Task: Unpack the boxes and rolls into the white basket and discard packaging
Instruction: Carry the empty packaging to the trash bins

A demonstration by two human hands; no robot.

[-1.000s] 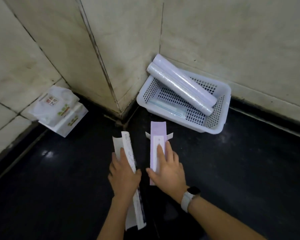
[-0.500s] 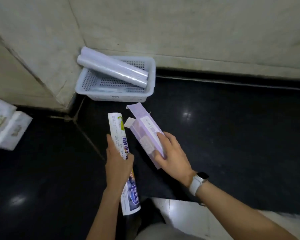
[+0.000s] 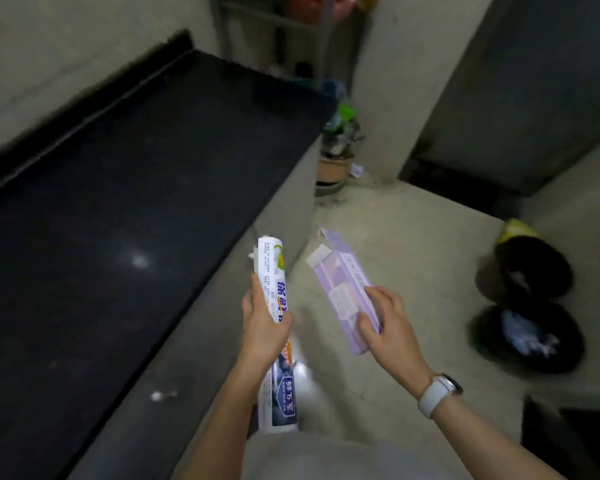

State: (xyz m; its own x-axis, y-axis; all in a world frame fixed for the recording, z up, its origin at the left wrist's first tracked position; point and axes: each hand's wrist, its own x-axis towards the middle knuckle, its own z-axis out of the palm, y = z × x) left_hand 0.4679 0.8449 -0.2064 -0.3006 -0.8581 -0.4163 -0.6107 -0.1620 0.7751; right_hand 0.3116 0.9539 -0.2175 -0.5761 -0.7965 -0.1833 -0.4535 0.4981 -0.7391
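My left hand (image 3: pixel 262 327) grips a long white printed wrapper (image 3: pixel 276 341), held upright in front of the counter's edge. My right hand (image 3: pixel 387 327) holds an empty purple carton (image 3: pixel 343 289) with its end flaps open, tilted up to the left over the floor. Neither the white basket nor the rolls are in view.
A long black counter (image 3: pixel 118 220) runs along the left. Two round black bins (image 3: pixel 527 313) stand on the pale floor at the right. A potted plant (image 3: pixel 336 154) sits beyond the counter's far end, beside a pillar. A dark door is at the back right.
The view has swung right, away from the basket and rolls, toward the floor and bins. Both hands still hold the same packaging, lifted off the counter.
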